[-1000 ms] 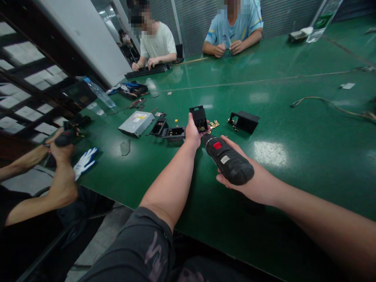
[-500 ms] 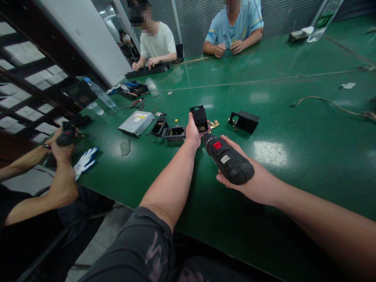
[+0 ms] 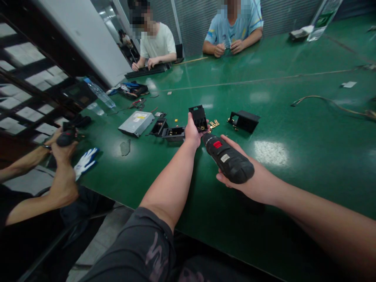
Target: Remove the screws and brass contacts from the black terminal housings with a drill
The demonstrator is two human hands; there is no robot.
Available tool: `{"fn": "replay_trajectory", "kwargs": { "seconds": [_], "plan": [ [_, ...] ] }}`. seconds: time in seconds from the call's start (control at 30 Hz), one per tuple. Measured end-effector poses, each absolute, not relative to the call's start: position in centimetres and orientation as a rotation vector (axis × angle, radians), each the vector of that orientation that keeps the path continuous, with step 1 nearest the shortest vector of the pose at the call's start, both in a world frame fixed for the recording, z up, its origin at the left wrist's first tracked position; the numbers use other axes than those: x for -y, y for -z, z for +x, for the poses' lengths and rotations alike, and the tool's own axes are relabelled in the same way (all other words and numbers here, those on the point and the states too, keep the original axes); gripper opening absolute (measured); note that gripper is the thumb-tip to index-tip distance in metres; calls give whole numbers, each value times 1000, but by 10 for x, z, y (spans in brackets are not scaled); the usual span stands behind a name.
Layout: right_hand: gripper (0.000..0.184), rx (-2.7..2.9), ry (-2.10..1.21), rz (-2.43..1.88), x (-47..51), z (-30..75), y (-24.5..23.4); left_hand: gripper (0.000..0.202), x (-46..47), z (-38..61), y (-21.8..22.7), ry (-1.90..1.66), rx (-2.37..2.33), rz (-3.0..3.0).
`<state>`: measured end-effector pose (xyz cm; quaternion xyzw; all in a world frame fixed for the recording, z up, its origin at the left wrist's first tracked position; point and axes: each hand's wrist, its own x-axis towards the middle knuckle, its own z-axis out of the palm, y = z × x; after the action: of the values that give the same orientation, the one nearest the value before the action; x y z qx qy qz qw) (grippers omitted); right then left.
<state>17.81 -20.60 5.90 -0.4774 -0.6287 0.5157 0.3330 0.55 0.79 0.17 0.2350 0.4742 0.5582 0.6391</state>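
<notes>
My left hand (image 3: 192, 131) grips a black plastic housing (image 3: 198, 116) with slots and small brass parts at its lower end. Wrapped round a black cordless drill (image 3: 227, 158) with a red switch is my right hand (image 3: 246, 184). The drill's nose points at the housing's lower end; its tip is too hidden to tell if it touches. Just beyond my left hand lie loose brass plates (image 3: 214, 125). To the left of that hand sit two open black housings, one nearer (image 3: 174, 134) and one farther (image 3: 159, 127). Another black housing (image 3: 244, 120) rests on its side to the right.
On the green table (image 3: 293, 188) are a silver disc drive (image 3: 136, 123), a grey flat scrap (image 3: 125, 147), a white-blue glove (image 3: 85, 160) and a cable (image 3: 331, 103). A co-worker at left holds another drill (image 3: 66, 137). Two people sit across the table.
The black housing in my left hand has shifted very slightly. My right hand and the drill stay almost where they were.
</notes>
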Motion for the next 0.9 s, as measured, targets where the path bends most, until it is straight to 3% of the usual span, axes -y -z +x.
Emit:
{"fn": "replay_trajectory", "kwargs": {
  "seconds": [0.9],
  "plan": [
    [126,1648,-1351,-1248,207,178,-60,81,-3,7,-9,-1261,-1113,521]
  ]
}}
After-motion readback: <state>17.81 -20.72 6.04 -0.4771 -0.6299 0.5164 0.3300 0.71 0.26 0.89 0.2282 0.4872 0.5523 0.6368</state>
